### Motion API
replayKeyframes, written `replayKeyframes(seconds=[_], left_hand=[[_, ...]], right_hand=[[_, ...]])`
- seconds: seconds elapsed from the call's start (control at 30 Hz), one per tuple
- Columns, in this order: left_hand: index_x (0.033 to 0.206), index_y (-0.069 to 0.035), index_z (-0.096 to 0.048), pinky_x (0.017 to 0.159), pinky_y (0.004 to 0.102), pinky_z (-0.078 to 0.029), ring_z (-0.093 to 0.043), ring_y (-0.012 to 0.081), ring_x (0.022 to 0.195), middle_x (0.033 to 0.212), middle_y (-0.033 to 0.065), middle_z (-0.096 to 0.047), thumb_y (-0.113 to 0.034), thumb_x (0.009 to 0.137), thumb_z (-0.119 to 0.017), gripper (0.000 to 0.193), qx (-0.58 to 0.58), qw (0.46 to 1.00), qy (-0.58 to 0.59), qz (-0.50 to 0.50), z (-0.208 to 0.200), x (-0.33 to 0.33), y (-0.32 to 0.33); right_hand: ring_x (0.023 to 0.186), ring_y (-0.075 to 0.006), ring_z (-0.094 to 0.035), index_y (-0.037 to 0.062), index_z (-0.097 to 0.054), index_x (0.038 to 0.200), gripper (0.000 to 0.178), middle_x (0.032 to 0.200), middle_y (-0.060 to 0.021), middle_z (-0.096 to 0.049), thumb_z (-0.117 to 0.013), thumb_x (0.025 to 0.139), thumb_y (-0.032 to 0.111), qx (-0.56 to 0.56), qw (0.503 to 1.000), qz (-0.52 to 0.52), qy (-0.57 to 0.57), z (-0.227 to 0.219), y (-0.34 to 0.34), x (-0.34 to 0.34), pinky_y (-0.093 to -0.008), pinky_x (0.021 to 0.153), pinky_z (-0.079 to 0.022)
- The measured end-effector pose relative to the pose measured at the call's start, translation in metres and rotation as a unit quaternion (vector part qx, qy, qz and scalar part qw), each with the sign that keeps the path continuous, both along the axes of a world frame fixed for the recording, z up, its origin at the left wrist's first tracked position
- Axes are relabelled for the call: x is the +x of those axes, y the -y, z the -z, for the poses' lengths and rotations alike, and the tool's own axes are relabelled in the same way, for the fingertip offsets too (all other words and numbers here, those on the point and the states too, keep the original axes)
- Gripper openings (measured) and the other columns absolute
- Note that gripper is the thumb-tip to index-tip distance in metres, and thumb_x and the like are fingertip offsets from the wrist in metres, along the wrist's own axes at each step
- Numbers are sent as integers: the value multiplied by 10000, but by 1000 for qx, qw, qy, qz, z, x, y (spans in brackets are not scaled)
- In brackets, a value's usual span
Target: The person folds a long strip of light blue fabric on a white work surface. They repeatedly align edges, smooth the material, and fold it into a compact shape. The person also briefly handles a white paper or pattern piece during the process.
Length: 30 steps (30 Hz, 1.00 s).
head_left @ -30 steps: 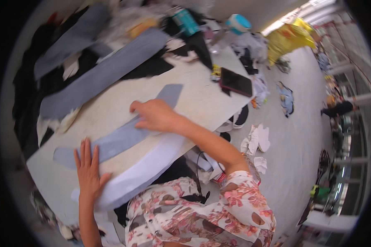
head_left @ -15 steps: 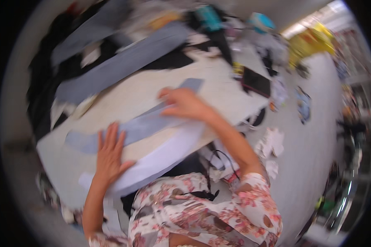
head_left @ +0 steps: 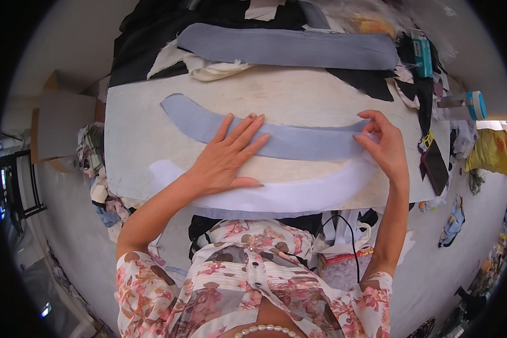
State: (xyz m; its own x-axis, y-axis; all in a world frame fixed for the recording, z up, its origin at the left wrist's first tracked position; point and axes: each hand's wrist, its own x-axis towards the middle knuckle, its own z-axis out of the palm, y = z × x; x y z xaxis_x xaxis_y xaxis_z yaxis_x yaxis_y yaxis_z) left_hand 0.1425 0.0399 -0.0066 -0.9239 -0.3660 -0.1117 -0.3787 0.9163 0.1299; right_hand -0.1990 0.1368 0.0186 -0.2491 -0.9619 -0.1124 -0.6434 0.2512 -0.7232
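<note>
A curved light-blue cloth strip point(head_left: 304, 143) lies across the pale tabletop. My left hand point(head_left: 228, 153) is spread flat, its fingers on the strip left of the middle and its thumb over a white curved strip point(head_left: 287, 194) nearer me. At the light-blue strip's right end, my right hand point(head_left: 382, 143) has thumb and forefinger curled in a pinch on the cloth's edge. A slightly darker band of cloth shows along the upper edge there. The white strip runs along the table's front edge, with grey-blue cloth point(head_left: 248, 214) peeking out beneath it.
Across the back of the table point(head_left: 132, 141) lies a larger grey-blue curved piece point(head_left: 293, 48) over black cloth point(head_left: 146, 50) and cream scraps point(head_left: 214, 67). A dark phone point(head_left: 434, 168) rests at the right edge, near a clear container with a blue lid point(head_left: 476, 105).
The view has turned, so the table now sits level. My right hand has moved to the light-blue strip's right end and pinches there. My left hand, still flat, lies closer to the strip's middle.
</note>
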Motion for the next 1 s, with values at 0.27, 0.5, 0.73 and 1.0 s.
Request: replayKeyframes(seconds=[0.27,0.5,0.73,1.0], left_hand=[[1485,-84,-345,1194,526,-20,-131,319,1485,1586,181,-188,-788,828,-340,962,7,1000,-5,-7,-5,-2,-1],[1496,-114,-337,1189,543,-27,-123,320,1487,1589,176,-185,-810,808,-323,978,-1,995,-46,90,-5,-48,-7],[1524,-138,-275,1201,512,-25,-110,317,1488,1596,171,-158,-831,778,-310,1019,30,994,-24,101,6,-54,-4],[1505,-106,-304,1198,520,-69,-161,319,1475,1582,177,-196,-781,777,-398,997,44,993,-51,98,4,-54,-4]], right_hand=[[702,-182,-592,98,-614,1127,421,744,-44,-590,-754,734,45,-9,999,13,-28,12,3,0,-292,674,-481],[710,-192,-595,93,-613,1119,407,770,-58,-595,-758,739,61,-16,999,5,-38,16,3,-1,-301,675,-484],[738,-193,-606,92,-616,1125,401,818,-77,-621,-755,748,88,-20,998,50,45,9,-7,-20,-286,725,-496],[829,-276,-670,113,-597,1153,405,957,-150,-681,-745,775,112,-73,993,41,-78,25,-1,-19,-321,742,-518]])
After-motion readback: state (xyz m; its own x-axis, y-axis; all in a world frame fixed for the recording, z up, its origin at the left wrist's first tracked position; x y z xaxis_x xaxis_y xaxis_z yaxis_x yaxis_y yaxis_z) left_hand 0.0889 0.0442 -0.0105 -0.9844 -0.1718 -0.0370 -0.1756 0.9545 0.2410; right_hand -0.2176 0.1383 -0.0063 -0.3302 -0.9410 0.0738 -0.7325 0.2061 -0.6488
